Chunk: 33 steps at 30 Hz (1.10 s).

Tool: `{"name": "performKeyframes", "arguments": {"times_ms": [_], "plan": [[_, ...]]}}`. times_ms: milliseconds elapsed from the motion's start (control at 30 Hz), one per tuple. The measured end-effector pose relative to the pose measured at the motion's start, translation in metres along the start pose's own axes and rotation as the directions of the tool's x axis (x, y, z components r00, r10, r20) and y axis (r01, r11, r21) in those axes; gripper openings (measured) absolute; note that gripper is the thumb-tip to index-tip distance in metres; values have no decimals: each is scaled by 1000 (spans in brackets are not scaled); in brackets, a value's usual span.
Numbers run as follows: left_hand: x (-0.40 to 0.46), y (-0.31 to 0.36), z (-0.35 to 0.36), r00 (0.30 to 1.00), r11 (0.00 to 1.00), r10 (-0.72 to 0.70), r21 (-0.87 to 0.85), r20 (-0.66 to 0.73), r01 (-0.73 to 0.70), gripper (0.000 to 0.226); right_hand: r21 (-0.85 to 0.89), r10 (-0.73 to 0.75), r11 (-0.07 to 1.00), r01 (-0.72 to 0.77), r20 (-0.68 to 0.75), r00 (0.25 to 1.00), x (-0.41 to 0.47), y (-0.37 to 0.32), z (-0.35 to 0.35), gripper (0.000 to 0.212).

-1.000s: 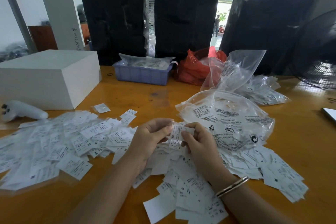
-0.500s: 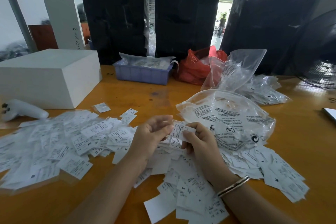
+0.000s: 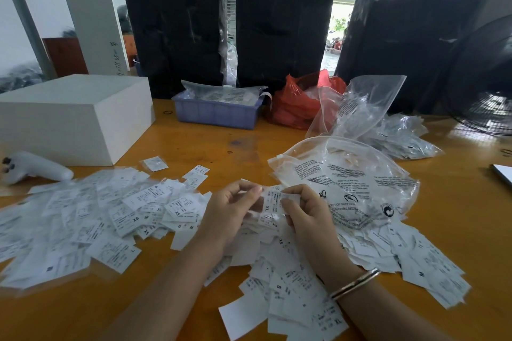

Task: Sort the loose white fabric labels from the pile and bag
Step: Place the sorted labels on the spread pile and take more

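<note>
Both hands pinch one XL label (image 3: 273,203) above pile (image 3: 277,271): left hand (image 3: 230,212) grip curled, right hand (image 3: 307,213) thumb-and-finger grip.

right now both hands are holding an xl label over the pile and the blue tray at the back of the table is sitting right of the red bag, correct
Not quite. The head view shows the blue tray left of the red bag, not right of it. The rest holds: the left hand and right hand both pinch the XL label over the pile.
</note>
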<state>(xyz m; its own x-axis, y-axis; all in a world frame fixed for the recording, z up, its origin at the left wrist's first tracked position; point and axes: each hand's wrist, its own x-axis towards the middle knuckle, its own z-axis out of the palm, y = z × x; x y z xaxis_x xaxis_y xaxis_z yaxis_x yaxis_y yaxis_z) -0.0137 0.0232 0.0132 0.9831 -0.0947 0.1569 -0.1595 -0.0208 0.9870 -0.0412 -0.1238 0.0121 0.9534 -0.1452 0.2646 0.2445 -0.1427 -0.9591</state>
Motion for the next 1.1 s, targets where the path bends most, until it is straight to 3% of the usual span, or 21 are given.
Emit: {"name": "performKeyframes", "arguments": {"times_ms": [367,500,667,933,1100], "plan": [[-1,2,1,999,997,22,-74,-28,-24,13,124,7,992,-5,-13,1000,-1,0,0,17],[-1,3,1,997,994,61,-86,-41,-64,33,159,13,987,-16,21,1000,-2,-1,1,15],[0,2,2,995,992,92,-87,-46,-96,36,185,17,982,-22,27,999,-2,-2,0,15],[-1,6,4,999,996,29,-80,18,-28,41,188,4,982,-11,39,999,-2,-2,0,17],[0,3,3,999,994,-37,-98,5,37,10,81,-34,996,30,53,998,-3,-1,0,17]]}}
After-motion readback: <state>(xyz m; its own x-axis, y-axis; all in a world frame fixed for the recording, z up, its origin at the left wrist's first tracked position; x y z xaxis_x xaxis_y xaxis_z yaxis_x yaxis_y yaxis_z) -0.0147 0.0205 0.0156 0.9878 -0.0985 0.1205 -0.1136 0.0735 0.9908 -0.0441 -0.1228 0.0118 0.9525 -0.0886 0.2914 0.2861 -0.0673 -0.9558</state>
